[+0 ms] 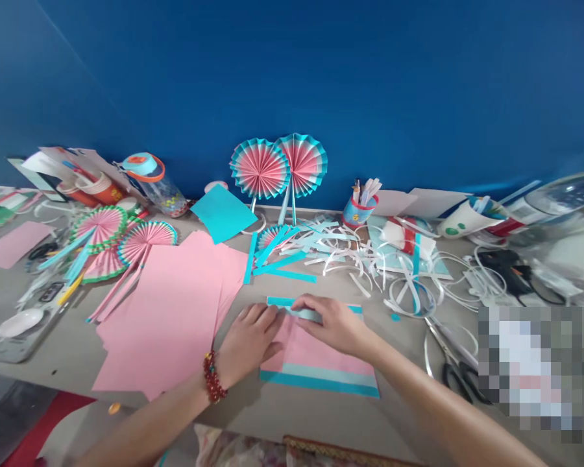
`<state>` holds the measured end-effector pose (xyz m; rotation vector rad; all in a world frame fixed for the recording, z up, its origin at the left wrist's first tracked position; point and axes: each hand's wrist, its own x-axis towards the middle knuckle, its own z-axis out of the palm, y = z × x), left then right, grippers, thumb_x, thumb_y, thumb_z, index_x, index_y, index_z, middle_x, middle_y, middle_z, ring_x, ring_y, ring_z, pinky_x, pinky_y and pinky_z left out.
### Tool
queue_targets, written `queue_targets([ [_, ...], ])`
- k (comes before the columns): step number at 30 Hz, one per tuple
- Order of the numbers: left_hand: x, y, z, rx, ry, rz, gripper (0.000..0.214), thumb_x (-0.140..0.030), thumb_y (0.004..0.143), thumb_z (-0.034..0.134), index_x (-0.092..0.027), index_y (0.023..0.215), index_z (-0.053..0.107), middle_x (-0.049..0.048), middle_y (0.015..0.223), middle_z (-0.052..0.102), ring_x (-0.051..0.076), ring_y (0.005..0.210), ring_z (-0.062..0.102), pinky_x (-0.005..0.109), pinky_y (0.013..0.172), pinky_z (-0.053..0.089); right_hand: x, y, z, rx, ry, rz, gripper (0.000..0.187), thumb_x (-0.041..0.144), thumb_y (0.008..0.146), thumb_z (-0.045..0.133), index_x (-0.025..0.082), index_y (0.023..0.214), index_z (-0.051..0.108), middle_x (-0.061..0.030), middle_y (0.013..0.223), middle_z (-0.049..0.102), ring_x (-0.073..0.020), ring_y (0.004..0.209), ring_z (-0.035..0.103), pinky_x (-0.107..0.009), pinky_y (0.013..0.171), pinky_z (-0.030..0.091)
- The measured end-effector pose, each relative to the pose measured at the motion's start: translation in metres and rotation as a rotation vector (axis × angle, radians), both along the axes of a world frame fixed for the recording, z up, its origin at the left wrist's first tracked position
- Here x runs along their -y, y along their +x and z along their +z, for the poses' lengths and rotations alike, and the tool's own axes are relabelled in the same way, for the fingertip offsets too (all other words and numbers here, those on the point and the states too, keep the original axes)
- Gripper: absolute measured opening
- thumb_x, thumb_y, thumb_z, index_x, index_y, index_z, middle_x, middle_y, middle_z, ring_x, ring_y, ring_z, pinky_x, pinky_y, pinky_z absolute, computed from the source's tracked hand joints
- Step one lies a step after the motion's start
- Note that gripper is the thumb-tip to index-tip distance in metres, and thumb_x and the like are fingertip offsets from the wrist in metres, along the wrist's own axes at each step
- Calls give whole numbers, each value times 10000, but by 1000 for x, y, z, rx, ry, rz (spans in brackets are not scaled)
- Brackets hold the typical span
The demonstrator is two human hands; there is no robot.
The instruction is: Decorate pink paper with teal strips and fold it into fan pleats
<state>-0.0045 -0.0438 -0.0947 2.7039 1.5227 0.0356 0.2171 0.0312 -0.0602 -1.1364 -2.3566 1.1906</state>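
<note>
As left hand (250, 340), right hand (338, 324) fold sheet (321, 360) (pink), scissors (455, 373) beside.

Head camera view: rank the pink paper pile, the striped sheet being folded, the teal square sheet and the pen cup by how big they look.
1. pink paper pile
2. striped sheet
3. teal square sheet, though it lies farther back, so its gap to the striped sheet is unsure
4. pen cup

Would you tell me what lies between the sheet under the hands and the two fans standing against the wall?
In the head view, loose teal strips and pale paper trimmings lie between the sheet and the fans.
</note>
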Motion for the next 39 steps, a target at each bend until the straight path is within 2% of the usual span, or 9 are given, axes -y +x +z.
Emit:
queue_targets([
  [2,-1,-1,2,-7,-4,-5,560,-410,901,627,-184,1390,475,97,1285,570,281,1134,497,413,966,406,-14,-6,5,-71,-129,16,164,303,882,552,215,952,671,-22,961,722,-171,866,669,-262,771,491],
  [5,-1,-3,2,-3,1,-10,496,-399,915,606,-190,1354,509,93,1270,576,279,1125,499,408,949,406,-35,-19,9,-95,-419,52,288,399,921,484,189,911,680,-27,839,702,-138,664,636,-236,585,485],
  [8,0,-4,-2,-3,27,-18,451,-407,928,581,-173,1311,543,99,1286,571,286,1119,494,420,941,404,-48,-34,11,-99,-511,47,338,415,946,444,188,901,691,-26,821,704,-132,664,628,-229,573,479],
  [16,-1,-4,-4,-6,65,-35,449,-408,943,551,-165,1320,542,127,1315,570,297,1119,505,432,937,405,-55,-59,20,3,-331,153,272,353,943,526,168,803,668,1,749,711,-94,610,611,-201,589,427],
  [22,-1,-3,-4,-12,58,-29,445,-383,916,596,-171,1305,555,121,1306,579,305,1125,512,437,926,423,-54,-61,24,72,-161,199,256,329,930,561,174,745,647,19,746,704,-96,660,602,-206,600,359],
  [26,2,-4,-5,31,47,-23,468,-340,909,601,-159,1334,524,124,1285,586,310,1139,513,451,949,429,-52,-58,29,76,-135,229,255,318,929,561,169,738,642,23,713,688,-92,651,579,-207,595,337],
  [32,12,-10,-5,371,-1,24,338,-244,948,522,-187,1280,506,105,1256,588,267,1178,522,418,1000,447,-56,-60,23,21,-221,315,285,374,942,532,179,748,609,23,692,671,-98,627,590,-211,603,372],
  [35,10,-10,-3,603,2,133,213,-292,956,527,-201,1149,519,94,1146,607,236,1113,565,387,944,486,-57,-66,16,-24,-272,337,330,433,952,506,190,735,559,28,685,647,-109,646,607,-221,618,410],
  [39,-3,-6,1,729,19,307,189,-378,927,580,-203,963,519,65,983,594,218,947,598,362,827,504,-56,-71,11,-23,-341,334,336,478,976,447,204,805,540,33,705,627,-109,596,576,-246,610,438],
])
